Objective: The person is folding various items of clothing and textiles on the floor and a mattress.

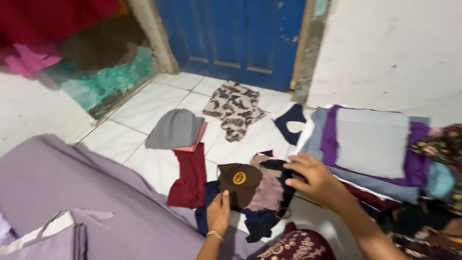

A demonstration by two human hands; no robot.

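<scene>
My left hand [219, 213], a gold bracelet on its wrist, rests on the near edge of a dark brown cloth [239, 183] with a round yellow emblem. My right hand [313, 179] grips a black cloth [280, 169] at the right side of the same small heap. The heap lies on the white tiled floor [154, 103] and also holds a pale pink piece [267, 193] and a navy piece [260, 219]. Both hands are closed on fabric.
A maroon cloth [191, 178] and a grey cap-like piece [175, 129] lie to the left. A patterned brown-and-white cloth [235, 110] lies near the blue door [231, 38]. Folded grey and purple fabrics [373, 144] are stacked at right. Lilac fabric [72, 192] covers the left foreground.
</scene>
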